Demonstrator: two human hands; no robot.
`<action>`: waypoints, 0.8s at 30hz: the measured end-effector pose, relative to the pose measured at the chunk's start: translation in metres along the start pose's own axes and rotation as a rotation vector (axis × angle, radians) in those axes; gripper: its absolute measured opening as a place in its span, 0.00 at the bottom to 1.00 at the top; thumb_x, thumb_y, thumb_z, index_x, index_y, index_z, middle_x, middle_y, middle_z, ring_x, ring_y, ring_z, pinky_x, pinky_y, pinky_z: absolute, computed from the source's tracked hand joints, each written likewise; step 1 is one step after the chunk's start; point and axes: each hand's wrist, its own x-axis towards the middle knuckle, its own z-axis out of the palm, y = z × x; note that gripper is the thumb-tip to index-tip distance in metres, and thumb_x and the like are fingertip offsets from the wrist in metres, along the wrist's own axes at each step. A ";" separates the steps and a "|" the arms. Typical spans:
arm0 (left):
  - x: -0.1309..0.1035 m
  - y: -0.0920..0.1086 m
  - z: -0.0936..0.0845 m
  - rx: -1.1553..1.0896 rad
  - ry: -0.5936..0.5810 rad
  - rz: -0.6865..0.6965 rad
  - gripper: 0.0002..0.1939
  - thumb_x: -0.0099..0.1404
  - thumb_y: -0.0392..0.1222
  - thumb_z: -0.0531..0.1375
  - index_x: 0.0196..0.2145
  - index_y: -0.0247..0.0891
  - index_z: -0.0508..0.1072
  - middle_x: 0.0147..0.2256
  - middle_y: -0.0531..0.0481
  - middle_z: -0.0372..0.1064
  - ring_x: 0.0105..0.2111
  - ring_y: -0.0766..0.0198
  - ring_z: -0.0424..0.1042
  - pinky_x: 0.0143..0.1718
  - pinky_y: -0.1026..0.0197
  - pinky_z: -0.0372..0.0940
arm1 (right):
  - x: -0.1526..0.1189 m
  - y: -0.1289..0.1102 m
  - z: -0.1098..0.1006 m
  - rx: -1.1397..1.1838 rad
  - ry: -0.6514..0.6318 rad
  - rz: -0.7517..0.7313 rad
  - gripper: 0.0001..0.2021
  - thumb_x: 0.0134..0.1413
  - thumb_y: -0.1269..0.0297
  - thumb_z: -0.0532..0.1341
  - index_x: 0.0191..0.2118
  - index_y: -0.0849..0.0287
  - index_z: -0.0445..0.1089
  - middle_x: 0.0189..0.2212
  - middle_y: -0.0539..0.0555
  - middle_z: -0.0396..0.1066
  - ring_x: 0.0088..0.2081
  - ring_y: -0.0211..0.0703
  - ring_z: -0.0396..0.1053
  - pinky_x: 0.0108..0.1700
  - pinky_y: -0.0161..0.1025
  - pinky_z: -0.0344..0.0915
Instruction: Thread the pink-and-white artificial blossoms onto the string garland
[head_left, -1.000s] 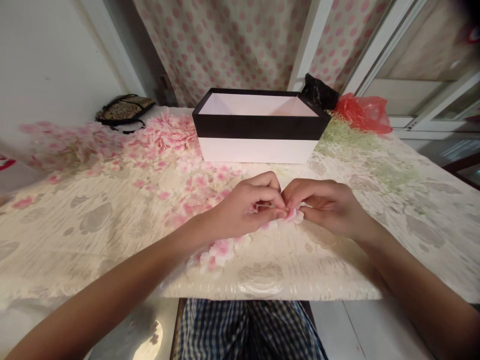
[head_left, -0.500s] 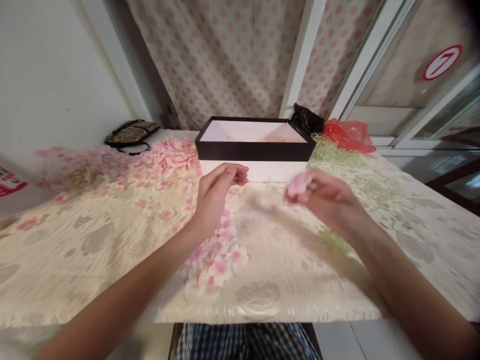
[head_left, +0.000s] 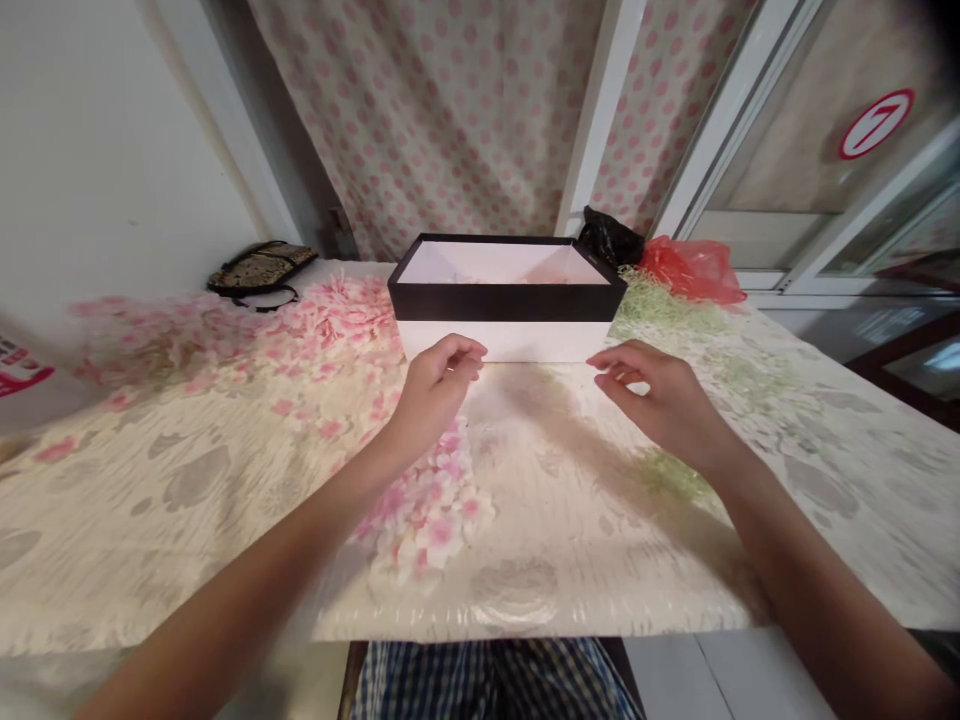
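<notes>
My left hand [head_left: 442, 375] hovers in front of the box's left part, its fingers loosely curled with nothing visible in them. Across from it, my right hand [head_left: 649, 390] is near the box's right front corner, thumb and fingertips slightly apart and no petal showing. The box [head_left: 506, 302] is white with a broad black rim and has no lid on. Some pinkish bits show faintly inside; its floor is mostly hidden. Pink and white artificial flower petals [head_left: 431, 520] lie in a heap under and beside my left forearm.
More pink petals [head_left: 330, 310] spread across the table's left side. Green shredded filler [head_left: 675, 305] lies to the right, with a small clump [head_left: 675, 475] by my right wrist. A black bag [head_left: 611, 238], a red plastic bag [head_left: 694, 268] and a patterned pouch [head_left: 262, 268] sit at the back.
The pink petal in my right hand half a second ago no longer shows there, and those fingers have parted. My left hand has barely moved. The box stays in place.
</notes>
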 end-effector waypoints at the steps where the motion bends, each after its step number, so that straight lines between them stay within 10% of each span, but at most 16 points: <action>1: 0.000 0.000 -0.004 0.128 -0.070 0.019 0.07 0.62 0.40 0.53 0.33 0.37 0.70 0.32 0.50 0.69 0.34 0.62 0.68 0.38 0.60 0.62 | 0.000 0.004 -0.002 -0.103 -0.038 0.025 0.09 0.55 0.64 0.56 0.40 0.56 0.70 0.37 0.56 0.73 0.36 0.47 0.71 0.39 0.45 0.68; 7: -0.001 -0.008 -0.023 0.725 -0.495 0.033 0.13 0.59 0.36 0.53 0.41 0.37 0.71 0.43 0.43 0.67 0.43 0.54 0.67 0.44 0.54 0.61 | -0.005 0.019 0.003 -0.344 -0.457 -0.008 0.12 0.53 0.63 0.57 0.44 0.55 0.72 0.40 0.57 0.71 0.39 0.49 0.71 0.39 0.41 0.64; 19: 0.008 -0.028 -0.019 0.859 -0.370 0.178 0.17 0.62 0.39 0.54 0.49 0.34 0.67 0.46 0.40 0.66 0.48 0.51 0.64 0.50 0.51 0.58 | -0.006 0.007 0.030 -0.353 -0.356 -0.109 0.09 0.58 0.71 0.48 0.28 0.58 0.60 0.29 0.56 0.68 0.28 0.42 0.64 0.30 0.38 0.56; 24: 0.009 -0.029 -0.020 0.778 -0.428 0.214 0.10 0.66 0.39 0.51 0.36 0.37 0.73 0.37 0.45 0.71 0.40 0.57 0.69 0.46 0.56 0.60 | -0.006 0.004 0.031 -0.357 -0.361 -0.125 0.08 0.59 0.70 0.48 0.29 0.57 0.58 0.30 0.55 0.67 0.30 0.42 0.64 0.31 0.38 0.55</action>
